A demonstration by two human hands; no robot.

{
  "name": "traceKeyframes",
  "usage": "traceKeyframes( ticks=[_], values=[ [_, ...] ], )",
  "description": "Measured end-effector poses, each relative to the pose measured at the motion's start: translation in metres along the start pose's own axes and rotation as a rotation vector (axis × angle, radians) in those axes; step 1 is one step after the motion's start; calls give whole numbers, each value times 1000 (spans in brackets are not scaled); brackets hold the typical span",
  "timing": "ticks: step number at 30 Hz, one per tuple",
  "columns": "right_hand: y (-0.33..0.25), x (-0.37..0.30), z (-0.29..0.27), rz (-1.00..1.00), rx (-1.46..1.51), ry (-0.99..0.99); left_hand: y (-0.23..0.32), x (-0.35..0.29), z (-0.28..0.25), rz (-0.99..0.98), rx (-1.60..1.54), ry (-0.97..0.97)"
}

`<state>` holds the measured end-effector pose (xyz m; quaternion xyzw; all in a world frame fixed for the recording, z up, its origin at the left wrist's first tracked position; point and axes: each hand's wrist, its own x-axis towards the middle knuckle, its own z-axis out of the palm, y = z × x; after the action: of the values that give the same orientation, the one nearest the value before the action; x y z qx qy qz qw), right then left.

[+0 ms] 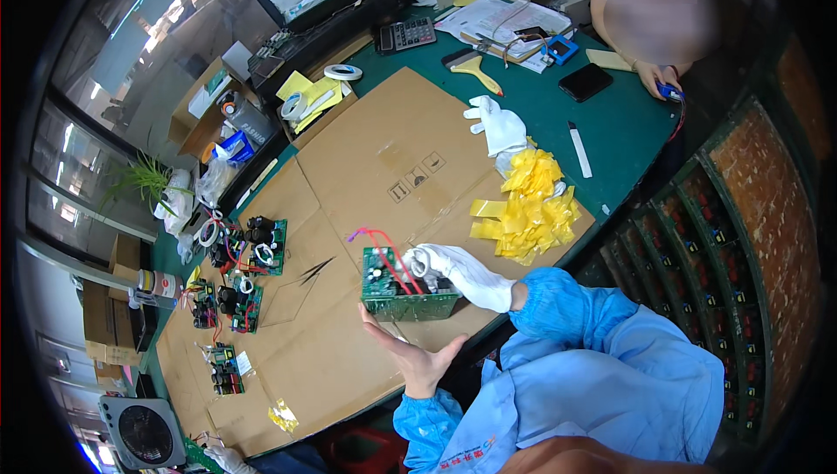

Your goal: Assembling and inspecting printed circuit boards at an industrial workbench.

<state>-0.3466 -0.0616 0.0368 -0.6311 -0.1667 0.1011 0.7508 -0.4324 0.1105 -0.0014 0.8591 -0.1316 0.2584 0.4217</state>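
A green circuit board assembly stands on the cardboard in front of me, with red wires looping up from it. My right hand, in a white glove, comes over its right side with the fingers curled onto the parts inside. Bare and spread, my left hand is at the near left corner, its fingertips close to the board's edge; whether they touch it I cannot tell. To the right of the board lies a heap of yellow tape strips, with an empty white glove beyond it.
Several circuit boards lie on the left of the cardboard sheet. A brush, a phone and a white-handled cutter rest on the green table. At the far right, a person's hand holds a small blue device. Another gloved hand shows lower left.
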Motion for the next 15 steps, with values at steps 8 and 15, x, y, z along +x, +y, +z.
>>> traceKeyframes(
  ticks=[8,15],
  values=[
    [-13,32,18,-171,-92,-207,16,-11,5,-432,-435,396],
    [-17,61,22,-474,-530,-90,-8,-16,-19,-677,-759,447]
  ],
)
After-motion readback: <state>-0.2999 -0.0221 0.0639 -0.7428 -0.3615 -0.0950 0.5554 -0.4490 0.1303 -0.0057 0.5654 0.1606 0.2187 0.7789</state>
